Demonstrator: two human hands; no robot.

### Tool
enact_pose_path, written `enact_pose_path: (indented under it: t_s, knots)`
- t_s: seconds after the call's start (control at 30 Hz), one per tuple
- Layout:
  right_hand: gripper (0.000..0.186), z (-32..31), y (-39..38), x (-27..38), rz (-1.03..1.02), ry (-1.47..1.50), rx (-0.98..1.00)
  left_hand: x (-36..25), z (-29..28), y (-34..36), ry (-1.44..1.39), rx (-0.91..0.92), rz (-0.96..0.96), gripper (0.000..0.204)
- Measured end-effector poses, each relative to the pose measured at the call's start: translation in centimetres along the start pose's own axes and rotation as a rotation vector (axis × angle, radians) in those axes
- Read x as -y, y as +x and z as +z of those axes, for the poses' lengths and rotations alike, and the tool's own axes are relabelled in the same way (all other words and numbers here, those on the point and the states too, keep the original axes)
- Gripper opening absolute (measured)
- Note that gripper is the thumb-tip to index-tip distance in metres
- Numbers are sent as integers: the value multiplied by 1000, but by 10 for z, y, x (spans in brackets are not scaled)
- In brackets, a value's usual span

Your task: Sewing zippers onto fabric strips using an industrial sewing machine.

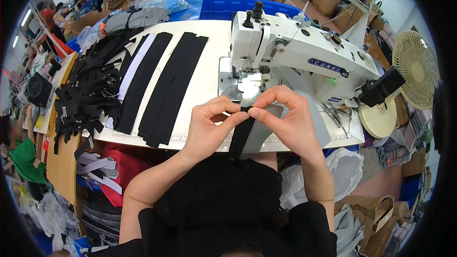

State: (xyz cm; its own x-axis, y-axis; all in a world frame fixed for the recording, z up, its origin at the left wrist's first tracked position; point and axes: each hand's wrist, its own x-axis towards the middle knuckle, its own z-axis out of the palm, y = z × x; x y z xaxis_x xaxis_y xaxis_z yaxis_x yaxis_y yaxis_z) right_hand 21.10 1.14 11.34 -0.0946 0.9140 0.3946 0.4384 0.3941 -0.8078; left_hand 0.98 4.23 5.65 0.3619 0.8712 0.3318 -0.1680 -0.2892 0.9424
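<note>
In front of the white sewing machine (295,43), my left hand (207,126) and my right hand (291,119) meet, thumbs and forefingers pinched. Between them they hold the top end of a black fabric strip (239,139), which hangs over the table's near edge. A grey fabric piece (259,135) lies against the strip's right side; whether the two are joined I cannot tell. The fingertips hide the very end of the strip. Just beyond the hands is the machine's needle area, above a shiny metal plate (251,85).
Left on the white table (209,71) lie black fabric bands (173,85), a white strip (135,66) and a heap of black straps (90,85) with metal bits. Scissors (337,116) rest under the machine's right end. A fan (415,62) stands far right. Another person (27,159) is at left.
</note>
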Motion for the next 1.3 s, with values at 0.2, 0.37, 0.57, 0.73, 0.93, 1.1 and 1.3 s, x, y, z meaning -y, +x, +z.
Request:
enact_pose_path:
  t_s: [0.2,0.37,0.57,0.73,0.93,1.1,1.3]
  knots:
    - [15,-1,-2,4,211,31,28,11,4,1,-41,-7,-78,10]
    - [14,0,-6,-19,91,-113,41,32,9,-2,-99,1,-152,14]
    - [20,5,-4,-57,129,-281,121,55,12,4,-28,-8,-320,21]
    - [26,15,15,-86,383,-360,167,64,-3,17,442,86,-272,15]
    - [19,36,33,-113,382,-485,199,68,-16,18,705,181,55,14]
    - [14,47,37,-131,152,-642,-5,77,-13,28,718,237,178,17]
    - [13,45,34,-140,58,-615,-62,87,-14,33,703,212,142,13]
